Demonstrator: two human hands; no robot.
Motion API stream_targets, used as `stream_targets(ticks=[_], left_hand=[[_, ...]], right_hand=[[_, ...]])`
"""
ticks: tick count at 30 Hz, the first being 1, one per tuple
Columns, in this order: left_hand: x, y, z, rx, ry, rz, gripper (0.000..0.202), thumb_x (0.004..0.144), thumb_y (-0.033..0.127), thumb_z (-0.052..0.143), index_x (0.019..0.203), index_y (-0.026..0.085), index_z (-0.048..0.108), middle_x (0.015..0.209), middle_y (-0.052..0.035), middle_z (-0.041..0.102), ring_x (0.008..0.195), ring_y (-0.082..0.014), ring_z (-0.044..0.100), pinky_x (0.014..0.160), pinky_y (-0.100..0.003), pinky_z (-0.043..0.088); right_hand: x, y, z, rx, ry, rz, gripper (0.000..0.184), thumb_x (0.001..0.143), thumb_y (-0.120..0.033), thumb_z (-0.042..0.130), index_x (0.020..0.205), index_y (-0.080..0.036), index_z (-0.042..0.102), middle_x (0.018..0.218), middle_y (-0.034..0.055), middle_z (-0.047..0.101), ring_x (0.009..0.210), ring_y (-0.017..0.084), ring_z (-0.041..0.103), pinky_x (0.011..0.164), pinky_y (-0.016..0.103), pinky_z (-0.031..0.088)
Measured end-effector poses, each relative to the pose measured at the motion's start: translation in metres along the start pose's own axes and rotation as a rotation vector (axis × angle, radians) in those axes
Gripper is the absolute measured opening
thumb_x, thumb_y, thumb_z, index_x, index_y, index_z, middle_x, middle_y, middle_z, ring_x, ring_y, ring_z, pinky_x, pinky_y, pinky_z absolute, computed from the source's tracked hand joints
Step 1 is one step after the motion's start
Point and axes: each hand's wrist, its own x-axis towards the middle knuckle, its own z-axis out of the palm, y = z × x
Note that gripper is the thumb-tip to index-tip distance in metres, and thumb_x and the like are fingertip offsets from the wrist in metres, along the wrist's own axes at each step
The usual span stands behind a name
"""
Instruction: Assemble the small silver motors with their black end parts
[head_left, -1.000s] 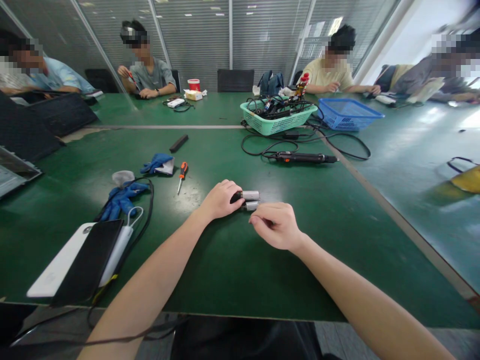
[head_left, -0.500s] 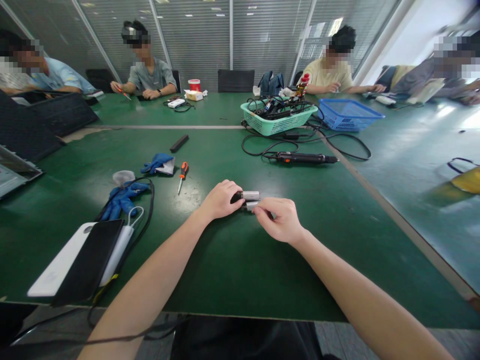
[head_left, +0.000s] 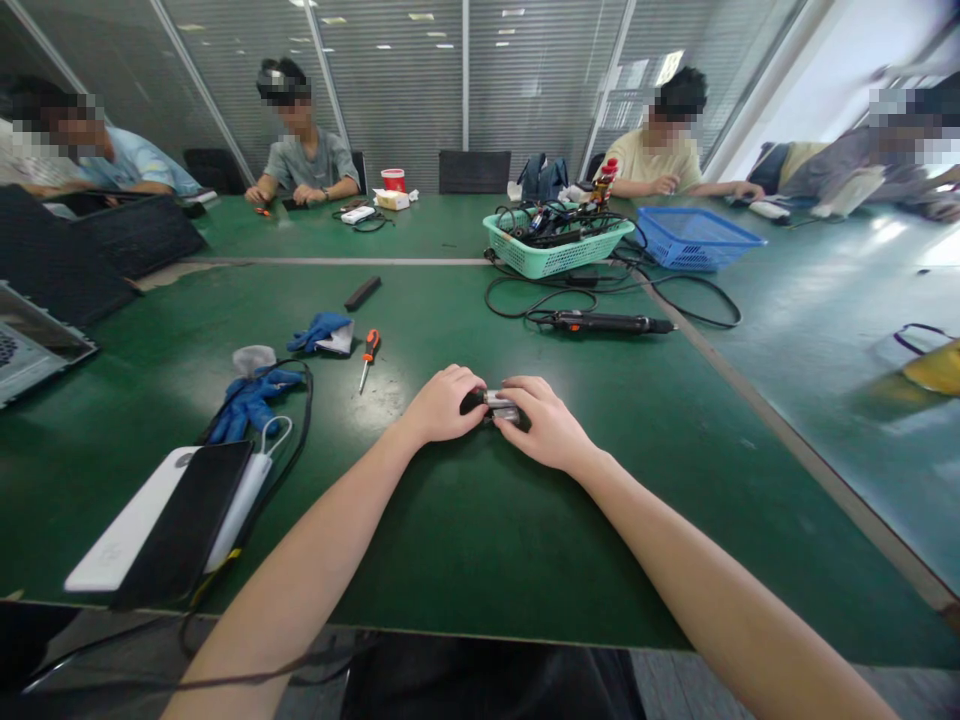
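Observation:
My left hand (head_left: 442,405) rests on the green table (head_left: 465,520) with its fingers curled over the black end of a small part with silver cylinders (head_left: 495,404). My right hand (head_left: 546,425) lies over the cylinders from the right, fingers closed on them. Most of the part is hidden between the two hands. Only a short silver and black stretch shows.
An orange-handled screwdriver (head_left: 367,355), blue gloves (head_left: 251,400), a white power bank under a black phone (head_left: 169,515) and a cable lie to the left. A black electric screwdriver (head_left: 604,323), a green basket (head_left: 556,245) and a blue basket (head_left: 694,238) lie beyond. Other people sit around the table.
My right hand has moved left and forward onto the silver cylinders and closed over them. The left hand has stayed on the black end.

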Motion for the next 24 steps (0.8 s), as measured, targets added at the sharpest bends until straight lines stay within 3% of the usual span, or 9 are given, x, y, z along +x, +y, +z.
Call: stream_targets(ticks=[7, 13, 19, 24], left_hand=[[0.000, -0.002, 0.001, -0.024, 0.038, -0.020, 0.015, 0.093, 0.027, 0.054, 0.102, 0.019, 0.063, 0.098, -0.0074, 0.065, 0.097, -0.0230, 0.058, 0.091, -0.040, 0.050], [0.000, -0.001, -0.001, -0.031, 0.016, 0.014, 0.029, 0.095, 0.036, 0.058, 0.117, 0.019, 0.064, 0.105, -0.0084, 0.067, 0.101, -0.0236, 0.059, 0.094, -0.041, 0.050], [0.000, -0.001, 0.003, -0.009, -0.001, 0.010, 0.026, 0.098, 0.036, 0.053, 0.112, 0.021, 0.068, 0.106, -0.0081, 0.068, 0.102, -0.0230, 0.060, 0.095, -0.041, 0.049], [-0.001, -0.002, 0.005, 0.006, 0.014, -0.009, 0.025, 0.097, 0.034, 0.054, 0.112, 0.020, 0.068, 0.107, -0.0080, 0.068, 0.102, -0.0230, 0.060, 0.094, -0.041, 0.049]], right_hand=[[-0.003, 0.003, 0.003, -0.001, -0.038, 0.029, 0.033, 0.088, -0.028, 0.067, 0.120, -0.024, 0.062, 0.132, 0.0131, 0.059, 0.126, 0.031, 0.054, 0.108, 0.053, 0.049], [-0.002, 0.000, 0.000, -0.023, -0.037, -0.015, 0.023, 0.086, -0.026, 0.070, 0.108, -0.023, 0.065, 0.132, 0.0135, 0.057, 0.126, 0.032, 0.052, 0.106, 0.053, 0.049], [-0.001, -0.008, -0.008, -0.064, -0.029, -0.139, 0.002, 0.089, -0.024, 0.066, 0.088, -0.022, 0.066, 0.111, 0.0110, 0.062, 0.104, 0.027, 0.057, 0.093, 0.049, 0.051], [-0.002, -0.014, -0.008, -0.019, -0.117, -0.173, 0.007, 0.091, -0.021, 0.061, 0.098, -0.022, 0.063, 0.103, 0.0099, 0.065, 0.100, 0.026, 0.059, 0.091, 0.045, 0.053]])
